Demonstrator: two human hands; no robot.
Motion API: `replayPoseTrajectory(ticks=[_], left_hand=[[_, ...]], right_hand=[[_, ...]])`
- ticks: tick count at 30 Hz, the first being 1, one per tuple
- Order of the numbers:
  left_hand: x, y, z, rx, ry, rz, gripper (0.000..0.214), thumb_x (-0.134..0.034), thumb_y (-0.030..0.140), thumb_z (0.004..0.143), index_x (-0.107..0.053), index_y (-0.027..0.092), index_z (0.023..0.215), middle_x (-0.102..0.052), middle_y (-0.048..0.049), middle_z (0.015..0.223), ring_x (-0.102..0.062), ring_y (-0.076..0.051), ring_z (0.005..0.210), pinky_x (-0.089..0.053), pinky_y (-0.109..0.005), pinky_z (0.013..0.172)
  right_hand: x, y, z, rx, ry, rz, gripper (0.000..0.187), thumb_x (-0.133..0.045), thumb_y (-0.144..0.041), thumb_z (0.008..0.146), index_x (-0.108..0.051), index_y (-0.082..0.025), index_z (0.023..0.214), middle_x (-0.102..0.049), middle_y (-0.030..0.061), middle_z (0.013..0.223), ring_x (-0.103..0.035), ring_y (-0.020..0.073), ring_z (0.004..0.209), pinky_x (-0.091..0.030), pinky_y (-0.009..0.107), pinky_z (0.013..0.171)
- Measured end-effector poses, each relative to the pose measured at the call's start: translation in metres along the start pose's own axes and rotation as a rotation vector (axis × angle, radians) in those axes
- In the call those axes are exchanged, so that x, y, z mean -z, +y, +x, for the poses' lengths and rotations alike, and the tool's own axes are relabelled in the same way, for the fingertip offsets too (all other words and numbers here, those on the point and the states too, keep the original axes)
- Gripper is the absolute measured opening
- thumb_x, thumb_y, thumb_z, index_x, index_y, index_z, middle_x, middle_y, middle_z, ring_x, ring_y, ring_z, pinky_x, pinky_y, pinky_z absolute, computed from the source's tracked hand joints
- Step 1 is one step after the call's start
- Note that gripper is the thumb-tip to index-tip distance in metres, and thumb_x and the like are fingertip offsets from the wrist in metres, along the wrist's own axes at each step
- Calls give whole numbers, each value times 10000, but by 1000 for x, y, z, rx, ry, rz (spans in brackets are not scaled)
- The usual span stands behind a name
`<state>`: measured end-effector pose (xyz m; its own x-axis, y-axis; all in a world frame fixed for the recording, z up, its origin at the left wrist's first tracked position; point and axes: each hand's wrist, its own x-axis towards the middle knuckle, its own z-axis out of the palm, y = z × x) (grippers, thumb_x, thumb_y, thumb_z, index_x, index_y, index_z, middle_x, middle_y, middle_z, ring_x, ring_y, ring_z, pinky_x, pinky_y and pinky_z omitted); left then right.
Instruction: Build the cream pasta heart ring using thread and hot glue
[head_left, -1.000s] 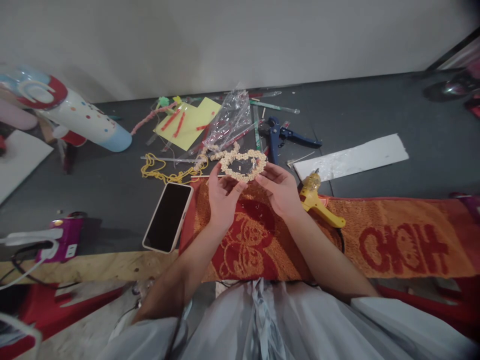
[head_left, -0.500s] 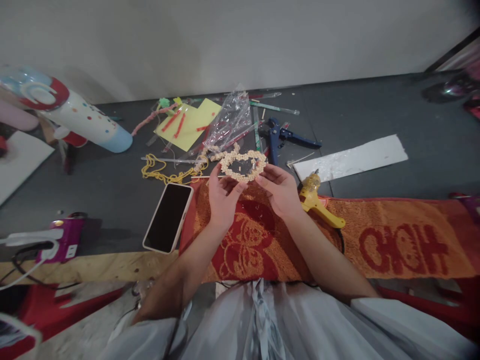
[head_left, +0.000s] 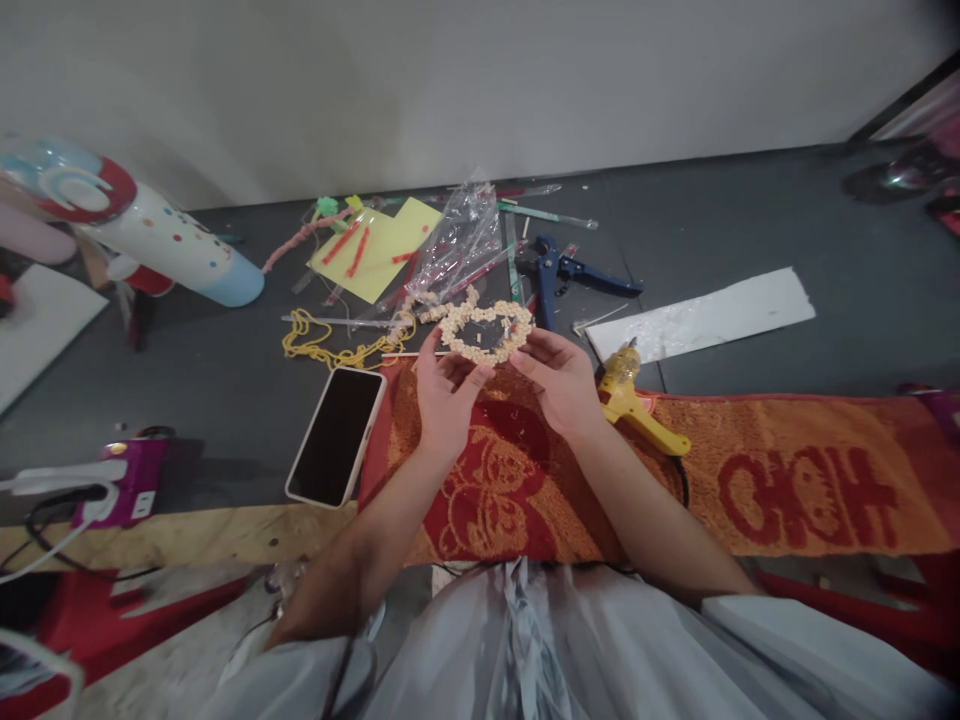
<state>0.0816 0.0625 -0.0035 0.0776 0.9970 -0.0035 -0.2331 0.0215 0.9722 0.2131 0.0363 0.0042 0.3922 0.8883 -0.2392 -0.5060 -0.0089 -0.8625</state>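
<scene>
Between my two hands is a pale ring made of many small beige pieces (head_left: 487, 352), held above the back edge of the towel. My left hand (head_left: 448, 400) pinches its left side, thumb in front and fingers behind. On the right side, my right hand (head_left: 555, 378) grips it the same way. The ring's middle is open, and dark table shows through it. An orange and red towel (head_left: 577, 500) lies below my hands. Just right of my right hand rests a yellow hot glue gun (head_left: 637, 405). A smartphone (head_left: 337, 436) lies left of my left hand.
Behind the ring are a blue-handled cutter (head_left: 551, 285), a clear plastic bag (head_left: 461, 240) and yellow paper (head_left: 371, 265) with red strips. Tangled yellow cord (head_left: 315, 345) lies to the left. A white strip (head_left: 712, 312) sits at right. A spotted bottle (head_left: 180, 235) and a purple power block (head_left: 135, 480) are at left.
</scene>
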Motion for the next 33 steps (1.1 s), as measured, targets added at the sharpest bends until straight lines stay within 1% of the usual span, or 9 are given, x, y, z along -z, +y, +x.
replayPoseTrajectory(ticks=[5,10,16,23,28,33], left_hand=[[0,1,0,13,15,-25,837,-879,495,606,-472,302,1312,-560,12,904,-597,-102,781,-558,-248,755],[-1,3,-1,37,28,-60,823,-897,459,590,-487,297,1286,-563,6,924,-601,-105,791,-562,-250,755],[-2,6,-1,38,10,-78,817,-895,449,597,-489,288,1288,-572,27,833,-620,-109,775,-547,-232,742],[-3,10,-2,53,21,-105,803,-907,400,592,-508,291,1281,-572,31,827,-620,-113,787,-537,-235,761],[-3,10,-3,73,14,-118,801,-904,383,604,-497,297,1288,-584,27,858,-626,-111,791,-547,-244,773],[-3,10,-2,88,-14,-118,842,-898,403,607,-479,307,1331,-641,2,918,-656,-138,860,-546,-264,811]], right_hand=[[1,0,0,-6,2,-15,486,-936,-352,468,-715,-230,883,-717,-17,819,-654,141,781,-551,359,863],[2,1,1,-1,-11,-21,471,-930,-344,486,-712,-236,890,-721,-15,833,-660,145,788,-554,368,876],[1,2,0,20,0,-22,465,-926,-349,483,-711,-236,880,-717,-15,822,-658,143,785,-562,362,857],[2,1,1,11,-31,-32,446,-914,-334,516,-705,-236,898,-732,-5,862,-670,155,811,-556,391,908],[1,-1,0,18,-54,-3,397,-907,-314,542,-712,-249,882,-744,-14,886,-680,148,823,-556,371,919],[2,-2,1,64,-76,-60,398,-891,-346,588,-701,-252,924,-746,-1,941,-687,168,870,-550,403,946]])
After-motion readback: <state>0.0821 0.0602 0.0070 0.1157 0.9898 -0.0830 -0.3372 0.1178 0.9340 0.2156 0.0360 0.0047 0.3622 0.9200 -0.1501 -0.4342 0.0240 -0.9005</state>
